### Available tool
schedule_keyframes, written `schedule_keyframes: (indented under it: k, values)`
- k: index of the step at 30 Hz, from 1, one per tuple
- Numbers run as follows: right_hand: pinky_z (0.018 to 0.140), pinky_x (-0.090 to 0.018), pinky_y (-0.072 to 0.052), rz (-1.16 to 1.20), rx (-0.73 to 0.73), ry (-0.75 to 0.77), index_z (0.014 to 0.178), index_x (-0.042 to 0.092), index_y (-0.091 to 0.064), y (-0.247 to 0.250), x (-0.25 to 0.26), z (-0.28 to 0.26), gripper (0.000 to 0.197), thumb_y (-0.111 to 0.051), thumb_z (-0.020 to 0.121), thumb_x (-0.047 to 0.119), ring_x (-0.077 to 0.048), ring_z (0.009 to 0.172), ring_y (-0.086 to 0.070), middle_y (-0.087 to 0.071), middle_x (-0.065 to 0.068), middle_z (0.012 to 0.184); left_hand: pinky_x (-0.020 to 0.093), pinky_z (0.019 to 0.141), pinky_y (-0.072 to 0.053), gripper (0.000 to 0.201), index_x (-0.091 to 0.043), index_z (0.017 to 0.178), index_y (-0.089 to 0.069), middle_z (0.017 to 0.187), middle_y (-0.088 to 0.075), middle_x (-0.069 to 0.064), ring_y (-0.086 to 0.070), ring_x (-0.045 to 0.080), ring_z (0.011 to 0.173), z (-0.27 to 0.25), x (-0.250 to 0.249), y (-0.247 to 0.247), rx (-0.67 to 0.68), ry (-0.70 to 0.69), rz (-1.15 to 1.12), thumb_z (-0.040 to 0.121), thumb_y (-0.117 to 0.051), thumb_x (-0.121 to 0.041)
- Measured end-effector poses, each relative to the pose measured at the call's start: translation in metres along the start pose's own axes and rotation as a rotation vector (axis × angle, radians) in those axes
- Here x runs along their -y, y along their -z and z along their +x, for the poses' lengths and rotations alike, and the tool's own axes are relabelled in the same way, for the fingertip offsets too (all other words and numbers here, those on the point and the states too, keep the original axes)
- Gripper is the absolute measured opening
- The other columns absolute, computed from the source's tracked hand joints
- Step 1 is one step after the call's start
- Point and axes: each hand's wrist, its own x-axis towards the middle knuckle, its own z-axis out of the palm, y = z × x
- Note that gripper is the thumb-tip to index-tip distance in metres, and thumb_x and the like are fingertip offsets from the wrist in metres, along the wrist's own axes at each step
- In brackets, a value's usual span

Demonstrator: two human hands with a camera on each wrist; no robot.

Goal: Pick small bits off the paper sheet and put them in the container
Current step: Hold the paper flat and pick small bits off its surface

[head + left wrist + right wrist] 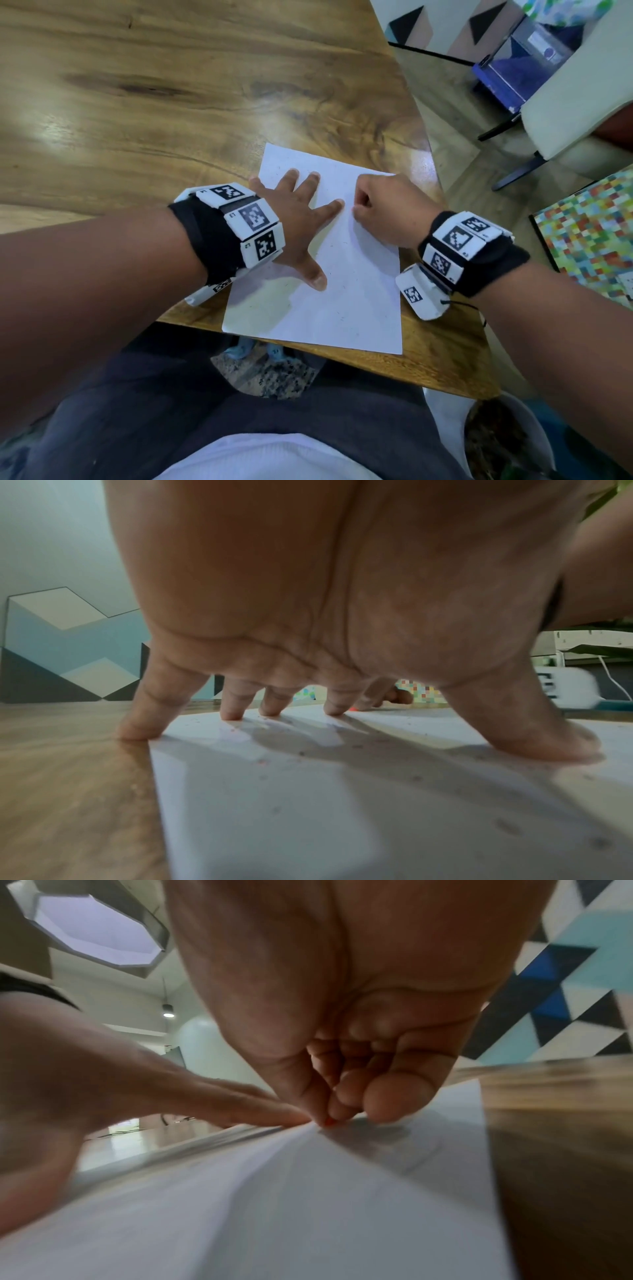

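A white paper sheet (342, 291) lies at the near right corner of the wooden table (171, 102). My left hand (308, 233) rests on it with fingers spread straight, and the fingertips (232, 712) press the sheet down. Tiny dark and reddish specks (301, 753) dot the paper. My right hand (359, 205) is curled just right of the left index finger (257, 1110). Its thumb and fingertips pinch a small orange bit (329, 1122) at the paper's surface. A white bowl (527, 414) with dark contents sits low at the right, below the table's edge.
The table's right edge runs close beside the sheet. Past it are a multicoloured mosaic board (589, 233) and a pale chair (565, 113) on the floor. My lap lies under the near table edge.
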Motion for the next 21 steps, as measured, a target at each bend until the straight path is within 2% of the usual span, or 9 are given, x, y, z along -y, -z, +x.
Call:
schedule_keyframes:
  k: [4, 6, 11, 15, 18, 21]
  values:
    - [0.067, -0.040, -0.053, 0.050, 0.074, 0.182, 0.085, 0.019, -0.055, -0.016, 0.017, -0.038, 0.009, -0.053, 0.091, 0.025, -0.025, 0.075, -0.061, -0.065, -0.002, 0.078, 0.076, 0.113, -0.020, 0.134, -0.044, 0.159, 0.013, 0.170, 0.020, 0.010, 0.012, 0.039, 0.156, 0.002, 0.000, 0.001, 0.011, -0.009, -0.006, 0.061, -0.065, -0.091]
    - [0.066, -0.039, -0.053, 0.043, 0.104, 0.205, 0.085, 0.019, -0.056, -0.017, 0.017, -0.043, 0.009, -0.055, 0.090, 0.025, -0.023, 0.073, -0.061, -0.065, 0.000, 0.076, 0.075, 0.113, -0.020, 0.134, -0.044, 0.158, 0.014, 0.169, 0.020, 0.010, 0.012, 0.039, 0.156, 0.002, 0.000, 0.000, 0.008, -0.009, -0.001, 0.061, -0.064, -0.092]
    - [0.067, -0.034, -0.050, -0.007, 0.004, 0.004, 0.084, 0.016, -0.058, -0.002, -0.010, -0.009, 0.011, -0.052, 0.091, 0.023, -0.022, 0.079, -0.058, -0.063, 0.001, 0.081, 0.074, 0.112, -0.025, 0.131, -0.050, 0.157, 0.012, 0.170, 0.017, 0.009, 0.008, 0.039, 0.156, 0.003, 0.000, 0.001, -0.009, -0.008, 0.023, 0.059, -0.063, -0.094]
    - [0.059, -0.030, -0.043, -0.041, 0.001, -0.057, 0.086, 0.014, -0.057, 0.006, -0.016, 0.000, 0.011, -0.050, 0.091, 0.020, -0.023, 0.081, -0.057, -0.062, 0.000, 0.082, 0.072, 0.110, -0.030, 0.131, -0.054, 0.155, 0.014, 0.170, 0.016, 0.009, 0.007, 0.040, 0.156, 0.004, -0.002, 0.004, 0.001, 0.002, 0.036, 0.056, -0.063, -0.095]
    - [0.061, -0.032, -0.048, -0.025, 0.023, 0.029, 0.083, 0.018, -0.055, -0.003, -0.004, -0.019, 0.010, -0.050, 0.091, 0.023, -0.021, 0.075, -0.058, -0.061, 0.001, 0.077, 0.070, 0.109, -0.033, 0.133, -0.052, 0.155, 0.015, 0.170, 0.015, 0.010, 0.007, 0.040, 0.156, 0.005, -0.003, 0.006, 0.010, 0.015, 0.050, 0.058, -0.065, -0.093]
    - [0.065, -0.040, -0.054, 0.028, 0.120, 0.156, 0.083, 0.022, -0.054, -0.015, 0.011, -0.042, 0.009, -0.051, 0.089, 0.028, -0.021, 0.071, -0.061, -0.063, 0.001, 0.076, 0.067, 0.106, -0.039, 0.133, -0.052, 0.156, 0.014, 0.170, 0.012, 0.010, 0.003, 0.041, 0.155, 0.006, -0.005, 0.007, 0.005, 0.013, 0.067, 0.058, -0.066, -0.092]
